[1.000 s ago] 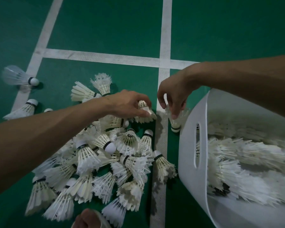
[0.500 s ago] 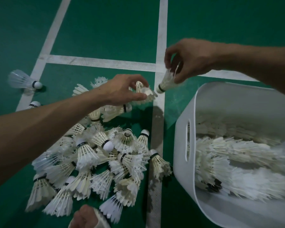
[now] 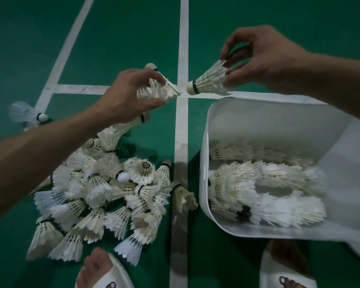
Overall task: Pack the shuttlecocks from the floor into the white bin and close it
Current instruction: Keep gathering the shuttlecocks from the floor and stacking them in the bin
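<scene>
Bin: the white plastic bin (image 3: 258, 113) sits open on the right, tilted toward you.
Bin contents: white feather shuttlecocks nested into long rows (image 3: 268, 183), lying side by side across its bottom.
Left grip: your left hand (image 3: 129, 94) is curled round the skirt of a worn white feather shuttlecock (image 3: 162, 88), thumb underneath; its cork points far and its open skirt faces right.
Right grip: your right hand (image 3: 264, 59) pinches a second white feather shuttlecock with a black band (image 3: 210, 80) by the skirt edge, cork pointing left.
Relation: that cork is just beside the open skirt in your left hand, with a small gap between them. Both are held up over the crossing of the white court lines (image 3: 183, 48), just past the bin's far left corner.
Floor pile: a loose heap of feather shuttlecocks (image 3: 104, 194) lies on the green floor left of the bin, under your left forearm.
Stray: a single shuttlecock (image 3: 27, 113) lies far left, apart from the heap.
Near edge: your feet in white slippers (image 3: 104, 271).
</scene>
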Available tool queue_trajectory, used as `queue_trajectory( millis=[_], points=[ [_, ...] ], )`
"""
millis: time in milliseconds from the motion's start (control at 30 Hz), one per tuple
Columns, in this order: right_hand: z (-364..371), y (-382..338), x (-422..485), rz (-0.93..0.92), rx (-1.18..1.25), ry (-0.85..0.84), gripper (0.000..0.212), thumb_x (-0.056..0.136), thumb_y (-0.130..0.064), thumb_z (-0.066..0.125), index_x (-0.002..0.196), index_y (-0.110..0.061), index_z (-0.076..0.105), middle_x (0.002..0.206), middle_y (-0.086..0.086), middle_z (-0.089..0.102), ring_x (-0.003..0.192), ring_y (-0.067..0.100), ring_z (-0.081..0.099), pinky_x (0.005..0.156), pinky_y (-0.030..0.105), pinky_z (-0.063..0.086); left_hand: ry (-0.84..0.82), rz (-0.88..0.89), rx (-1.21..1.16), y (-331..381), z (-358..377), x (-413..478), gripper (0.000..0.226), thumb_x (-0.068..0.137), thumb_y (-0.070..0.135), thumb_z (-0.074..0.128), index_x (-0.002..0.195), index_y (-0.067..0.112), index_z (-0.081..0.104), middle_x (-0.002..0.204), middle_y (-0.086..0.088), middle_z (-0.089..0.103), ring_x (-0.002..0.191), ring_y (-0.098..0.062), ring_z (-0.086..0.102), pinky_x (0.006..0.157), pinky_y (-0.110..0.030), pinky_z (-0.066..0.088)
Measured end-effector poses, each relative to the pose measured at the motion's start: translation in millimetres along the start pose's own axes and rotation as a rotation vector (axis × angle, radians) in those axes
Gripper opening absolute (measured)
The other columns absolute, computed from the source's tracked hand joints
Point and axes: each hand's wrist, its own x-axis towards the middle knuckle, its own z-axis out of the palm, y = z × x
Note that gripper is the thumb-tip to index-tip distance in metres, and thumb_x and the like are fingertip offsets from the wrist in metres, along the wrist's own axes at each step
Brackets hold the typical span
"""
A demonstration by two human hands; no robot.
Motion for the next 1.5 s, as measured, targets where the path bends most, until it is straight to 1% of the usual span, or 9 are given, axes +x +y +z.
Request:
queue_trajectory(
  millis=[200,300,500,633,833,967,1100,1367,1500],
  points=[
    [-34,14,-53,0.021,0.119,0.105,0.037,0.067,0.015,0.073,0.087,-0.013,0.057,0.079,0.007,0.065,0.068,0.015,0.065,0.077,0.032,0.059,0.120,0.080,-0.040,59,-18,-2,0.045,0.081,0.015,0.069,0.123,0.016,0.055,0.106,0.005,0.050,0.084,0.007,0.048,0.063,-0.001,0.041],
    [-48,29,-73,0.065,0.166,0.184,0.037,0.067,0.014,0.073,0.086,-0.015,0.057,0.074,0.005,0.064,0.064,0.011,0.064,0.072,0.026,0.057,0.138,0.141,-0.073,89,-23,0,0.046,0.080,0.017,0.070,0.123,0.019,0.055,0.111,0.005,0.051,0.096,-0.004,0.051,0.066,0.008,0.036],
    [-63,58,-104,0.130,0.202,0.281,0.037,0.067,0.013,0.073,0.084,-0.017,0.059,0.073,0.005,0.061,0.063,0.006,0.062,0.071,0.019,0.054,0.045,0.210,-0.113,128,-2,4,0.045,0.078,0.019,0.071,0.120,0.023,0.056,0.114,0.009,0.052,0.095,0.006,0.050,0.067,0.010,0.033],
    [-68,77,-123,0.253,0.249,0.249,0.034,0.071,0.010,0.072,0.088,-0.016,0.060,0.068,-0.005,0.066,0.068,0.012,0.064,0.083,0.038,0.054,0.005,0.228,-0.123,146,6,7,0.045,0.077,0.021,0.071,0.119,0.025,0.056,0.109,0.016,0.051,0.092,0.014,0.048,0.066,0.011,0.032],
    [-61,102,-147,0.372,0.366,0.167,0.034,0.069,0.015,0.070,0.092,-0.007,0.059,0.075,0.007,0.064,0.067,0.018,0.065,0.066,0.034,0.060,-0.051,0.269,-0.164,169,21,5,0.044,0.075,0.024,0.071,0.117,0.028,0.056,0.105,0.021,0.053,0.086,0.025,0.042,0.065,0.009,0.035],
    [-55,122,-158,0.400,0.284,0.076,0.041,0.070,0.014,0.072,0.099,-0.013,0.060,0.083,0.012,0.057,0.070,0.023,0.061,0.071,0.041,0.059,-0.235,0.308,-0.111,181,51,-5,0.039,0.075,0.027,0.069,0.110,0.034,0.054,0.099,0.031,0.044,0.084,0.019,0.050,0.069,-0.007,0.047],
    [-53,133,-165,0.374,0.108,-0.019,0.044,0.071,0.004,0.076,0.103,-0.026,0.068,0.090,0.008,0.049,0.077,0.031,0.062,0.076,0.040,0.057,-0.311,0.361,-0.034,182,69,-5,0.039,0.073,0.033,0.068,0.110,0.036,0.054,0.111,0.014,0.045,0.103,-0.005,0.047,0.081,-0.018,0.042],
    [-26,140,-168,0.454,0.087,-0.195,0.038,0.070,0.000,0.078,0.098,-0.024,0.068,0.111,0.006,0.058,0.090,0.027,0.069,0.081,0.045,0.057,-0.322,0.361,0.028,181,68,1,0.041,0.070,0.040,0.065,0.108,0.042,0.050,0.119,0.012,0.040,0.118,-0.012,0.037,0.098,-0.043,0.041],
    [-13,139,-163,0.422,0.091,-0.248,0.035,0.069,-0.003,0.079,0.097,-0.022,0.069,0.104,0.007,0.061,0.085,0.023,0.067,0.073,0.032,0.056,-0.317,0.364,0.039,176,65,2,0.042,0.072,0.038,0.068,0.109,0.043,0.050,0.119,0.014,0.039,0.120,-0.012,0.036,0.100,-0.049,0.042]
  ],
)
